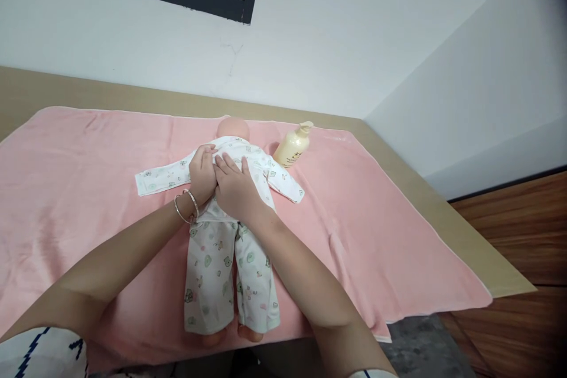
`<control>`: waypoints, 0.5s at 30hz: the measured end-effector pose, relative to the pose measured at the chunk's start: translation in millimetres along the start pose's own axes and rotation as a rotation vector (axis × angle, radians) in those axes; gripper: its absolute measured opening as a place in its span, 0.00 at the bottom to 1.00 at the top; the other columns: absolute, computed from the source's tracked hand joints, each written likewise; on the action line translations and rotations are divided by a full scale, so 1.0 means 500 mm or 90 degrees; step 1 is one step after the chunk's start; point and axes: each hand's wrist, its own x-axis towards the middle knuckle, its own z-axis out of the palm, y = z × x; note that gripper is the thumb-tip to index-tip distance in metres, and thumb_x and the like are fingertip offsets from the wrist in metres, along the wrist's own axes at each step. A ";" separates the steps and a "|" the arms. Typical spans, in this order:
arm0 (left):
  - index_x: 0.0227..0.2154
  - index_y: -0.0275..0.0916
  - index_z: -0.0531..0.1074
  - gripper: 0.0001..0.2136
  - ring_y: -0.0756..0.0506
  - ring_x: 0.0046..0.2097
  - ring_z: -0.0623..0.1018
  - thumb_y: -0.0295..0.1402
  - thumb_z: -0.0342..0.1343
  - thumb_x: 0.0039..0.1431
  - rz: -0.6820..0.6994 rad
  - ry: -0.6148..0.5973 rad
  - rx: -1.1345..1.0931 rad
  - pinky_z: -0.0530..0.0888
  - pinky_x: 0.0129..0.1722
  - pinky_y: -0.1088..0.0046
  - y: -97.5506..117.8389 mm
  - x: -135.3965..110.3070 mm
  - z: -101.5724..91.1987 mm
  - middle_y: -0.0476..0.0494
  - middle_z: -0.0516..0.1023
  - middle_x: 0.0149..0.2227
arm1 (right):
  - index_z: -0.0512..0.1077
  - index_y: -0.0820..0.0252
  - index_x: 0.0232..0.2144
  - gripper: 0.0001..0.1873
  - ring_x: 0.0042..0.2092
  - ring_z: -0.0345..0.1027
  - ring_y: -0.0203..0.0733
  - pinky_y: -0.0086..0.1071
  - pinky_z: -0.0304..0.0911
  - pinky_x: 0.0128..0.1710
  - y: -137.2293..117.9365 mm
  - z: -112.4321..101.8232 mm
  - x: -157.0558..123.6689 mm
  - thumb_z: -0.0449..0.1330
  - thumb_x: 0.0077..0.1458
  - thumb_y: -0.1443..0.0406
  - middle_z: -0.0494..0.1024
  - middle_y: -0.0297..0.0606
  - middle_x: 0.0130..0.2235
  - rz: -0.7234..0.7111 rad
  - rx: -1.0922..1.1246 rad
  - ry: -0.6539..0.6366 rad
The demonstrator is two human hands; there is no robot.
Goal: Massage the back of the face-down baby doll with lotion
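A baby doll (233, 127) lies on its back on a pink towel (80, 189), head away from me, feet at the near edge. It wears a white printed shirt (270, 172) and matching trousers (221, 271). My left hand (202, 172), with bangles on the wrist, rests on the doll's chest with fingers curled into the shirt fabric. My right hand (234, 184) lies beside it on the chest, fingers pressed flat and pinching the shirt front.
A cream pump bottle (293, 144) stands on the towel just right of the doll's head. The towel covers a beige table (465, 236) set into a white wall corner. Wooden floor shows to the right.
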 end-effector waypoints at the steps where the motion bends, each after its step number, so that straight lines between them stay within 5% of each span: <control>1: 0.38 0.39 0.73 0.15 0.44 0.47 0.78 0.37 0.41 0.69 0.007 -0.004 0.007 0.73 0.52 0.66 0.000 -0.001 0.000 0.41 0.80 0.42 | 0.64 0.61 0.64 0.27 0.73 0.44 0.54 0.59 0.33 0.72 0.006 -0.001 0.003 0.48 0.64 0.70 0.59 0.44 0.70 -0.050 0.020 -0.014; 4: 0.42 0.39 0.73 0.14 0.42 0.49 0.77 0.37 0.43 0.68 0.061 -0.029 0.053 0.72 0.54 0.62 -0.005 -0.004 0.000 0.40 0.79 0.44 | 0.65 0.55 0.63 0.24 0.73 0.45 0.50 0.57 0.37 0.72 0.062 -0.002 0.019 0.47 0.68 0.64 0.59 0.39 0.70 -0.032 0.081 0.031; 9: 0.47 0.36 0.74 0.15 0.38 0.54 0.75 0.32 0.47 0.62 0.142 -0.085 0.189 0.70 0.59 0.55 -0.018 -0.001 0.004 0.35 0.77 0.49 | 0.71 0.70 0.54 0.24 0.64 0.63 0.55 0.47 0.55 0.66 0.113 0.003 0.026 0.44 0.69 0.61 0.73 0.57 0.60 0.192 0.061 0.178; 11: 0.48 0.35 0.74 0.17 0.37 0.55 0.74 0.31 0.46 0.62 0.166 -0.110 0.239 0.69 0.61 0.54 -0.025 0.002 0.007 0.34 0.76 0.51 | 0.74 0.68 0.49 0.22 0.60 0.67 0.54 0.45 0.58 0.64 0.101 0.003 0.022 0.44 0.68 0.63 0.76 0.55 0.56 0.195 0.027 0.186; 15: 0.55 0.31 0.70 0.21 0.34 0.65 0.67 0.36 0.46 0.64 0.182 -0.140 0.301 0.60 0.68 0.50 -0.038 0.006 0.012 0.29 0.71 0.60 | 0.70 0.68 0.56 0.22 0.64 0.63 0.52 0.40 0.56 0.66 0.092 0.003 0.025 0.47 0.66 0.65 0.73 0.53 0.61 0.148 0.049 0.157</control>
